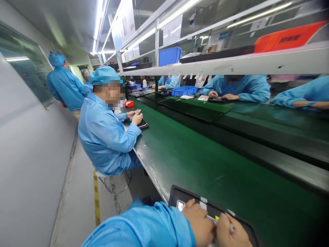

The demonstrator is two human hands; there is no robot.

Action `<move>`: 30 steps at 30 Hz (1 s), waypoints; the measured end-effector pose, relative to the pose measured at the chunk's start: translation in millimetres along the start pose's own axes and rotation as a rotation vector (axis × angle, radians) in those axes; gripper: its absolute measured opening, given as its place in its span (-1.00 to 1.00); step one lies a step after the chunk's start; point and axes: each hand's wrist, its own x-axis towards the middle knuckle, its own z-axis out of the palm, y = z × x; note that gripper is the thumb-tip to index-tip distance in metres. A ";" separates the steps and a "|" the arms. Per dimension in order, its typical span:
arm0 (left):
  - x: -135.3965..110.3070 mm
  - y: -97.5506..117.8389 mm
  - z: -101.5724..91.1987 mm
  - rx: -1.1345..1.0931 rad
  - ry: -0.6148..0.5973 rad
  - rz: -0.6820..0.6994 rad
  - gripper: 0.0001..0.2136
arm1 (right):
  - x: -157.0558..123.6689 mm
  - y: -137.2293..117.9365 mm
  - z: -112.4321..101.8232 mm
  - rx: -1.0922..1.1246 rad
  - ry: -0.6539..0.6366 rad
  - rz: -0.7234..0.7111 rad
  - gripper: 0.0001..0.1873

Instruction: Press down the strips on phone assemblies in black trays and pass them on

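Near the bottom edge of the head view, my left hand [199, 221] lies over a black tray [189, 195], its fingers curled down. What sits under those fingers is mostly hidden. Close beside it, my right hand [232, 233] is closed around a slim grey pen-like tool [232, 228], whose end sticks out between the fingers. A thin silvery strip [211, 218] shows between both hands, with a small yellow piece next to it. A flat, light-framed part [180, 205] lies in the tray left of my left hand.
The long green workbench [180, 147] runs away from me. A co-worker in blue [108, 133] sits at its left edge, handling a small part over another tray. Across the bench are more seated people and a blue bin [184, 91]. A white shelf [231, 65] hangs above.
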 end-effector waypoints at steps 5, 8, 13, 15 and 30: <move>-2.8 6.3 -18.9 0.043 -0.034 0.024 -0.85 | -13.8 -3.0 -4.2 0.076 0.147 0.162 -0.60; -3.5 5.6 -32.4 0.024 -0.023 -0.001 -0.83 | -19.4 -7.8 0.1 0.271 0.270 0.323 -0.54; -1.7 0.8 -40.5 -0.038 -0.080 0.035 -0.78 | -20.3 -9.4 6.3 0.453 0.373 0.391 -0.56; -2.2 0.4 -41.1 -0.036 -0.089 0.040 -0.79 | -22.2 -10.2 6.9 0.456 0.367 0.350 -0.59; -1.7 -4.8 -33.5 0.014 -0.049 0.055 -0.81 | -29.6 -6.3 11.7 0.338 0.336 0.133 -0.63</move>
